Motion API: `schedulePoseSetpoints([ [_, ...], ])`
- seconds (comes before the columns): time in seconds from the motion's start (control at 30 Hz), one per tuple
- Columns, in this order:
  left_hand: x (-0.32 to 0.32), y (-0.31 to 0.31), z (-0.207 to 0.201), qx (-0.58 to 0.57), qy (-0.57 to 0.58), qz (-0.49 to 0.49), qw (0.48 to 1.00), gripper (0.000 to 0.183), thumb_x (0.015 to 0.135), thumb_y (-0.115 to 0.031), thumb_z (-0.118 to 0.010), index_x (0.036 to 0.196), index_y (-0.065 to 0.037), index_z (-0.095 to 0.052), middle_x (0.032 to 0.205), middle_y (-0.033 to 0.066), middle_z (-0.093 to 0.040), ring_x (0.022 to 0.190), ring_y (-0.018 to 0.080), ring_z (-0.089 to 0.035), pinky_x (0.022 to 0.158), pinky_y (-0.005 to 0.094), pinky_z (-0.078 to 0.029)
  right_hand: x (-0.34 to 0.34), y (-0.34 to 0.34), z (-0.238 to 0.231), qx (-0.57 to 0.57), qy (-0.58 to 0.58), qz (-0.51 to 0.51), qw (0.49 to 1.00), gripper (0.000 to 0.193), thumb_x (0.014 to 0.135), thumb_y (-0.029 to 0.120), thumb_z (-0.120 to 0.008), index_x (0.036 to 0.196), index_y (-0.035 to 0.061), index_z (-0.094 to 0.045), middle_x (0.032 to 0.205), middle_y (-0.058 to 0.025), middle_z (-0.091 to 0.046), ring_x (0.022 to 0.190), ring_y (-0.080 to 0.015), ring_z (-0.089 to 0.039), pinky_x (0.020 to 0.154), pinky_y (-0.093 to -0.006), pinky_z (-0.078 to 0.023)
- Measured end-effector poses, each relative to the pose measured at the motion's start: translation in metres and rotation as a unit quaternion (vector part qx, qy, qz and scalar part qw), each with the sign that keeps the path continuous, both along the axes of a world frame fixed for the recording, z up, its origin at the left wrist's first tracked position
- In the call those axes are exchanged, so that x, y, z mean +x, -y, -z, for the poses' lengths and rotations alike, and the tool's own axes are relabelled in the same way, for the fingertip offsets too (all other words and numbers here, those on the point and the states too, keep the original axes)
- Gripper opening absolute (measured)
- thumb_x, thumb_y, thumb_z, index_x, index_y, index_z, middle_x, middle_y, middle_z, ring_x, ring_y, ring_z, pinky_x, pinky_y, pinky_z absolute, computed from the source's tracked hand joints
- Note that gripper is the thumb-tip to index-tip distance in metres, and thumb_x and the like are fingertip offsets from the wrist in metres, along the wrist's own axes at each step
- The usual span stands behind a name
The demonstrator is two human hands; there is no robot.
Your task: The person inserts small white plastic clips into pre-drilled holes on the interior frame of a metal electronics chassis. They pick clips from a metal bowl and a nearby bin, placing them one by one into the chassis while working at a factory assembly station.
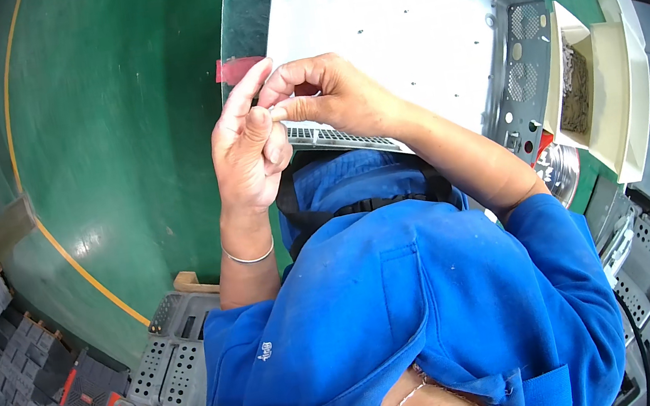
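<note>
In front of my chest my two hands meet over the left near part of a metal chassis panel (pixel 376 36), whose pale inner face carries several small studs. My left hand (pixel 246 156) points its index finger up, with the thumb raised and the other fingers curled in. Thumb and index finger of my right hand (pixel 338 96) are pinched together against the left fingertips. Whatever lies between the fingers is too small or hidden to make out. Below the hands runs the panel's perforated near edge (pixel 340 138).
A cream bin (pixel 602 86) of small dark parts stands to the right, by the panel's side wall with round vents (pixel 523 77). Red tape (pixel 238 69) marks the glassy worktop's left edge. Grey perforated housings (pixel 170 373) are stacked at lower left on the green floor (pixel 121 132).
</note>
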State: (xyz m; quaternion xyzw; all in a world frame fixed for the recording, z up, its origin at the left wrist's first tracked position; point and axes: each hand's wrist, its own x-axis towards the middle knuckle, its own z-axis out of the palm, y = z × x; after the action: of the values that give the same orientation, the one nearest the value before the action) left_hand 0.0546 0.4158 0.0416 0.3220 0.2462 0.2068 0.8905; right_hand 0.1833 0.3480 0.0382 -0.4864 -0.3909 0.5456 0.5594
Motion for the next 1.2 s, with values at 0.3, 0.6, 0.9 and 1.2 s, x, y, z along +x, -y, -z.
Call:
schedulePoseSetpoints([
  [0.3,-0.014,0.001,0.007,-0.013,-0.001,-0.031,0.999,0.037,0.086,-0.026,-0.041,0.11,0.002,-0.038,0.051,-0.0012,-0.036,0.038,0.0032,-0.026,0.033,0.0152,-0.023,0.025,0.035,0.009,-0.142,-0.026,0.029,0.989,0.001,0.075,0.004,-0.054,0.076,0.0042,-0.053,0.066,0.0015,-0.052,0.053,-0.0012,-0.042,0.043,-0.0148,-0.033],
  [0.6,-0.03,-0.025,0.02,-0.171,0.115,-0.08,0.975,0.02,0.083,-0.008,-0.036,0.097,0.005,-0.043,0.065,0.0082,-0.043,0.049,0.0121,-0.038,0.038,0.0217,-0.029,0.012,0.001,0.086,-0.026,0.381,-0.051,0.923,0.004,0.068,0.007,-0.051,0.071,0.0055,-0.053,0.069,-0.0087,-0.057,0.063,-0.0251,-0.055,0.059,-0.0336,-0.044],
  [0.9,-0.052,-0.022,0.037,-0.19,0.088,-0.125,0.97,0.02,0.082,-0.006,-0.037,0.098,0.005,-0.044,0.063,0.0074,-0.045,0.046,0.0107,-0.038,0.035,0.0202,-0.029,-0.005,-0.001,0.102,0.046,0.464,-0.05,0.883,0.008,0.074,0.014,-0.049,0.076,0.0071,-0.053,0.075,-0.0092,-0.056,0.068,-0.0289,-0.055,0.06,-0.0375,-0.044],
  [1.2,-0.064,-0.018,0.043,-0.177,0.048,-0.165,0.969,0.02,0.085,-0.007,-0.036,0.099,0.003,-0.045,0.06,0.0053,-0.046,0.042,0.0084,-0.037,0.032,0.0188,-0.029,-0.008,-0.004,0.103,0.09,0.531,-0.078,0.839,0.009,0.075,0.015,-0.049,0.073,0.0061,-0.048,0.07,-0.009,-0.052,0.064,-0.028,-0.054,0.056,-0.0369,-0.045],
])
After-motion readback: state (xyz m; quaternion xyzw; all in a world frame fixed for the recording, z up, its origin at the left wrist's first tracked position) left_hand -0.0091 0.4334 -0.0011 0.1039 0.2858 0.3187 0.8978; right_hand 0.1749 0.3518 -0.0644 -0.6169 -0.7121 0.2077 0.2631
